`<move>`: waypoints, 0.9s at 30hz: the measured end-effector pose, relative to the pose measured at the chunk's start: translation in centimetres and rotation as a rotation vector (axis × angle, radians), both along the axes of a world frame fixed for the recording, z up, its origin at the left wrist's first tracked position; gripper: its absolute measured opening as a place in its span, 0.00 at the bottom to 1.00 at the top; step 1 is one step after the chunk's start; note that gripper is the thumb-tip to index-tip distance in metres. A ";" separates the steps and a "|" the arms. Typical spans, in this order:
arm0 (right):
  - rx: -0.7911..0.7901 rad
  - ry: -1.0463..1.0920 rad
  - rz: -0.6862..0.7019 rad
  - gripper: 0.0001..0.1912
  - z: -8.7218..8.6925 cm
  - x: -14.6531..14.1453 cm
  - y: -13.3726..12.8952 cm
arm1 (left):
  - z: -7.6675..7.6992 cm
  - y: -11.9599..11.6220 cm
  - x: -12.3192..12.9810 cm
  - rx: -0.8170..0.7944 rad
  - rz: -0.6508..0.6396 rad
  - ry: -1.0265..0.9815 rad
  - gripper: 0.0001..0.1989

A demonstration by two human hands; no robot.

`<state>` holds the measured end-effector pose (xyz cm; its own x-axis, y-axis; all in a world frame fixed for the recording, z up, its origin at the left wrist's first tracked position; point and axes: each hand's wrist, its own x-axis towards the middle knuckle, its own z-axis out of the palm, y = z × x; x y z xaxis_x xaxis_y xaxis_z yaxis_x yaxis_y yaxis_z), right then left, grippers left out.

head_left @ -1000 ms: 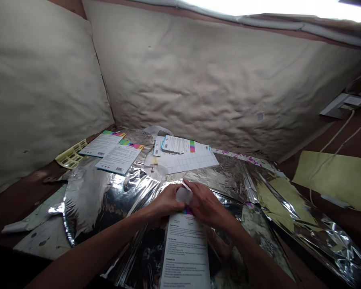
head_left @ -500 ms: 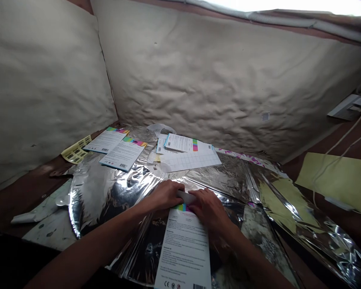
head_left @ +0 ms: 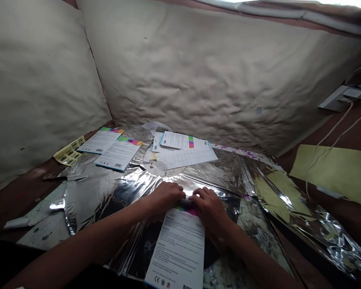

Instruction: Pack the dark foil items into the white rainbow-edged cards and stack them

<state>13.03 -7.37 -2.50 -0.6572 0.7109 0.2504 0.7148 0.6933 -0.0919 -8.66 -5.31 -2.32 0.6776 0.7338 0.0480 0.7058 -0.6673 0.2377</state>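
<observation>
A white printed box (head_left: 179, 245) with a coloured band at its far end lies in front of me on the foil-covered surface. At that far end, my left hand (head_left: 167, 196) pinches a small whitish piece from the left. My right hand (head_left: 209, 204) has its curled fingers on the right side of the same piece and over the box's coloured end. The piece is mostly hidden by the fingers, and the two hands are a small gap apart.
Two similar boxes (head_left: 118, 152) lie at the back left beside a yellow label sheet (head_left: 69, 151). A gridded white sheet (head_left: 188, 157) carries another box (head_left: 177, 140) at the back centre. Yellow paper (head_left: 333, 170) and white cables (head_left: 331, 146) are at the right.
The whitish piece between my hands now shows less and sits lower against the box end. The whole view has shifted slightly.
</observation>
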 end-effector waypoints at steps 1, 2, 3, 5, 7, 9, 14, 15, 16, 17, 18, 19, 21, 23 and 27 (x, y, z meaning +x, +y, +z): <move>-0.008 0.016 0.004 0.11 0.0 0.3 -0.3 | 0.0 -0.3 -0.2 0.026 -0.038 0.004 0.08; -0.020 0.027 0.005 0.11 -0.1 0.6 -0.6 | -0.1 -0.7 -0.4 0.049 -0.079 -0.002 0.10; -0.037 0.034 0.005 0.12 -0.2 0.9 -1.0 | -0.2 -1.2 -0.7 0.064 -0.118 -0.019 0.13; -0.071 0.065 0.015 0.14 -0.6 1.3 -1.8 | -0.4 -2.0 -1.1 0.081 -0.181 -0.043 0.19; -0.074 0.150 0.015 0.17 -1.0 1.4 -2.8 | -0.6 -2.6 -1.5 0.084 -0.195 -0.038 0.22; -0.045 0.259 -0.012 0.15 -1.2 1.2 -3.8 | -0.7 -2.9 -1.5 0.080 -0.174 -0.021 0.22; -0.073 0.336 -0.168 0.04 -0.5 -0.2 -5.5 | -0.7 -3.0 -1.3 0.065 -0.161 -0.044 0.21; -0.090 0.339 -0.184 0.03 -0.4 -0.5 -5.6 | -0.8 -3.1 -1.3 0.062 -0.160 -0.065 0.21; -0.101 0.346 -0.193 0.02 -0.3 -0.8 -5.6 | -0.9 -3.1 -1.4 0.059 -0.156 -0.092 0.21; -0.109 0.355 -0.198 0.01 -0.2 -1.0 -5.6 | -1.2 -3.1 -1.4 0.053 -0.153 -0.127 0.21; -0.115 0.363 -0.202 0.02 -0.2 -1.1 -5.5 | -1.4 -3.0 -1.5 0.043 -0.153 -0.172 0.20; -0.125 0.369 -0.203 0.03 -0.2 -1.2 -5.4 | -1.6 -2.9 -1.7 0.029 -0.156 -0.226 0.19; -0.170 0.368 -0.195 0.04 -0.2 -1.2 -5.2 | -2.0 -2.5 -2.0 -0.017 -0.163 -0.350 0.16; -0.229 0.354 -0.174 0.05 -0.2 -1.2 -5.1 | -2.2 -2.1 -2.2 -0.072 -0.180 -0.438 0.13; -0.374 0.306 -0.168 0.04 0.2 -1.3 -4.7 | -1.5 -1.9 -2.6 -0.118 -0.249 -0.397 0.18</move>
